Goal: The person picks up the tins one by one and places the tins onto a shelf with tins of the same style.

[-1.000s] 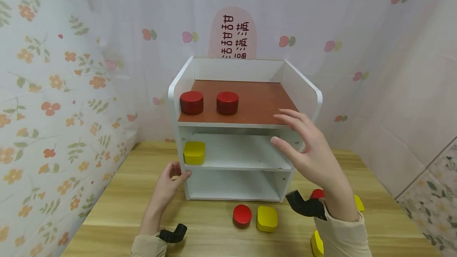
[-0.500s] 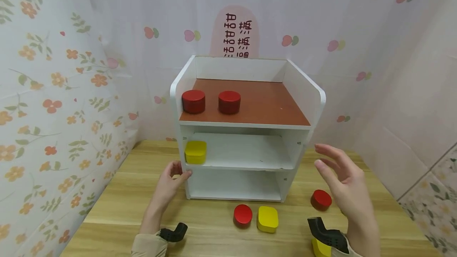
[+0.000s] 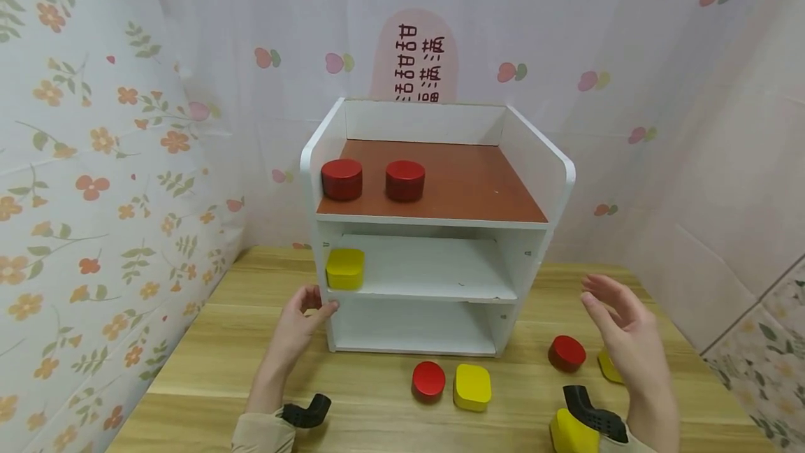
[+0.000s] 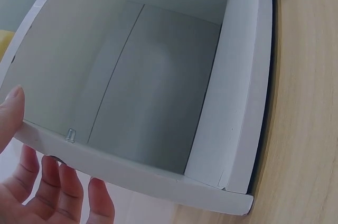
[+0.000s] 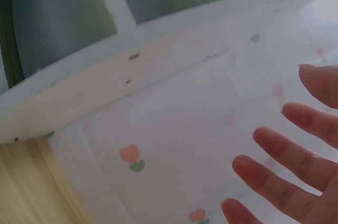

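Observation:
My left hand [image 3: 294, 327] grips the left side panel of a small white shelf [image 3: 434, 220]. In the left wrist view the thumb [image 4: 9, 115] lies at the panel's front edge, the fingers along its outer face. My right hand [image 3: 634, 344] hovers with spread fingers over the table right of the shelf, holding nothing. Two round red tins [image 3: 342, 180] stand on the brown top board, one at the left wall, one nearer the middle. A yellow rounded-square tin [image 3: 345, 270] sits at the left of the middle shelf.
Before the shelf lie a red tin [image 3: 429, 381] and a yellow tin [image 3: 472, 387]. Farther right are another red tin [image 3: 567, 353] and two yellow ones [image 3: 574, 432], partly hidden by the right arm. Patterned curtains [image 3: 251, 124] border the wooden table [image 3: 207, 369].
My right hand has moved from before the shelf's right side, rightward and down over the table, uncovering the red tin there. The left hand keeps its hold, and the tins stay put.

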`<state>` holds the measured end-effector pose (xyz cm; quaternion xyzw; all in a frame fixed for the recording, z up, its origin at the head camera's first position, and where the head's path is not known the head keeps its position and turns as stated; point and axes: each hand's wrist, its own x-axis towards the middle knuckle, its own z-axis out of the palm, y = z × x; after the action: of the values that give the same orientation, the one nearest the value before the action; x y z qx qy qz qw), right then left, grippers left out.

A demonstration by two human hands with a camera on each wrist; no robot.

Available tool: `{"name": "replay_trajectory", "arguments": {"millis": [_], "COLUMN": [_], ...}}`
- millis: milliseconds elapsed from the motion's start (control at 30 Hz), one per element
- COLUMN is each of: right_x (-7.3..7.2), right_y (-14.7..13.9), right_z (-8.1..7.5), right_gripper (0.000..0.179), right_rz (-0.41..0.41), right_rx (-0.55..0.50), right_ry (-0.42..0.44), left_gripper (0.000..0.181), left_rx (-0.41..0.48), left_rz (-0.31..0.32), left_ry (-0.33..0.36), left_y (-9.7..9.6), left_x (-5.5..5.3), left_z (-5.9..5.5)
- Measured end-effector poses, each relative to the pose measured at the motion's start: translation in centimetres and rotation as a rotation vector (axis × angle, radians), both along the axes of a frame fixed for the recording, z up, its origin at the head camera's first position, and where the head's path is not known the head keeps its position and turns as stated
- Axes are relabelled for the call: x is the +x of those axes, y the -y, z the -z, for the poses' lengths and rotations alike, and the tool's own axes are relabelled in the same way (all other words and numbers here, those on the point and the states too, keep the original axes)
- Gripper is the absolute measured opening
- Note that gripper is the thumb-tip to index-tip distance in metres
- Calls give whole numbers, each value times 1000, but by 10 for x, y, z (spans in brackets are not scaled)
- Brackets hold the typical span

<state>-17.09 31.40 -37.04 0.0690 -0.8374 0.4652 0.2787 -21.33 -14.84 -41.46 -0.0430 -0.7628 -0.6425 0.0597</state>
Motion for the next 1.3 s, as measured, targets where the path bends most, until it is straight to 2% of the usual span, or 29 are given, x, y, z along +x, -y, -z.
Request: {"name": "replay_trajectory", "arguments": {"millis": [67,200,300,367,533,700,967,1133,1300], "right_x": [-2,-7,-12,-13,-15,-14,-22,-24,-24], "right_y": [-6,-18,-25,-28,-33,-43,-54,-59,-65], "right_z": [6,23,38,46,59,63,56,61,67], "right_gripper": [39,41,45,48,57,68,68,64,65], "right_rz": [13,41,36,31,6,-44,-106,-139,-200], "right_rx": [7,12,5,15,54,59,112,184,176], "right_ry": [26,91,165,223,385,517,524,536,580], "left_gripper": [27,29,31,32,34,34,35,34,35], "left_rx": [-4,-6,-5,-8,-5,3,8,17,18], "left_rz": [-3,-7,-18,-22,-19,-14,-17,-14,-25], "left_ry": [8,19,13,-2,-29,-23,-3,18,14], "left_y": [0,3,6,8,11,12,9,6,4], "left_x": [-1,-10,-18,-20,-20,-19,-21,-23,-20], "left_z": [1,16,27,31,33,31,29,31,30]}}
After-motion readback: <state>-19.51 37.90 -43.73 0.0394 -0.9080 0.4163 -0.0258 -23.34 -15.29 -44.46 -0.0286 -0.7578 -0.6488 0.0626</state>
